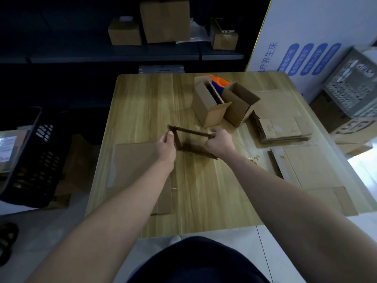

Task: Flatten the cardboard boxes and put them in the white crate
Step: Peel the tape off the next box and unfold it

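Dark shorts (195, 260) at the very bottom, both forearms reaching out over the table (142, 103). Left hand (166, 144) and right hand (220, 141) each pinch one side of an open-ended box (191, 149) over mid-table, and it looks skewed like a parallelogram. Can't tell if it touches the wood. Two open boxes (210, 107) stand upright far right, with a flat stack (285, 129) just beside them. White crate (350, 94) sits off the table, far right.
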The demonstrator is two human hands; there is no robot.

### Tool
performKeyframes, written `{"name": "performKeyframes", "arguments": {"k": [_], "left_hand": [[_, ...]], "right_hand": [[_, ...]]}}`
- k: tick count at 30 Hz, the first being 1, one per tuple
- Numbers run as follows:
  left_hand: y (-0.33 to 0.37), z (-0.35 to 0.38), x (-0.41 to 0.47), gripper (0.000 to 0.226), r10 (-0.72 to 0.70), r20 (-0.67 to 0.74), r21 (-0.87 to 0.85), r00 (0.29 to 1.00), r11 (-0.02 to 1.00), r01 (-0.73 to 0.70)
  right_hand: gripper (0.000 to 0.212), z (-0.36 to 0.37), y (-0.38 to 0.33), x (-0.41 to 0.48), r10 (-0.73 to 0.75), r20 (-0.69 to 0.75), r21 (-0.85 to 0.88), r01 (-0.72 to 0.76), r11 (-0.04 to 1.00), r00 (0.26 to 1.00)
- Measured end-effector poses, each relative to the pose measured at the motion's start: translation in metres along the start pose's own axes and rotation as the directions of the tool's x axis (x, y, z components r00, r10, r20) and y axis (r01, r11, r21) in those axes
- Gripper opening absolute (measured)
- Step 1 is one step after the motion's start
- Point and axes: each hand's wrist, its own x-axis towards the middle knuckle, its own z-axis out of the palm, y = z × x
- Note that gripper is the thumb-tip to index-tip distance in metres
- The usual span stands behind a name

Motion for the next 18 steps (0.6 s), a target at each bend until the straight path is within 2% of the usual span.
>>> {"name": "performKeyframes", "arguments": {"k": [2,5,7,9,10,12,14,16,18], "left_hand": [[0.003,0.003,0.002,0.038,-0.083,0.060,-0.098,0.995,0.991,0.088],[0.007,0.017,-0.002,0.071,-0.130,0.220,-0.119,0.967,0.980,0.158],[0.006,0.024,-0.002,0.072,-0.184,0.169,-0.128,0.968,0.970,0.207],[0.003,0.024,0.004,0.054,-0.222,0.081,-0.102,0.972,0.968,0.230],[0.002,0.021,0.008,0.042,-0.228,0.060,-0.078,0.972,0.969,0.232],[0.001,0.015,0.014,0.021,-0.231,0.042,-0.003,0.972,0.973,0.231],[0.000,0.010,0.017,0.015,-0.231,0.042,0.090,0.972,0.970,0.227],[-0.003,0.007,0.020,0.020,-0.250,0.062,0.138,0.966,0.961,0.240],[-0.009,0.005,0.017,0.023,-0.273,0.104,0.158,0.956,0.954,0.255]], "right_hand": [[0.034,-0.003,-0.002,-0.005,-0.066,0.076,-0.082,0.072,0.994,0.995],[0.030,-0.001,-0.007,-0.016,-0.146,0.195,-0.117,0.171,0.978,0.970],[0.027,-0.001,-0.008,-0.020,-0.153,0.311,-0.102,0.193,0.976,0.938],[0.028,-0.006,-0.005,-0.023,-0.105,0.359,0.017,0.106,0.994,0.928],[0.032,-0.009,-0.002,-0.022,-0.094,0.330,0.059,0.079,0.995,0.939],[0.040,-0.016,0.006,-0.018,-0.077,0.168,0.005,0.078,0.997,0.983],[0.045,-0.020,0.013,-0.015,-0.039,-0.006,-0.071,0.038,0.997,0.999],[0.056,-0.021,0.020,-0.010,0.046,-0.034,-0.060,-0.048,0.997,0.998],[0.063,-0.018,0.026,-0.006,0.133,0.012,-0.053,-0.133,0.990,0.991]]}}
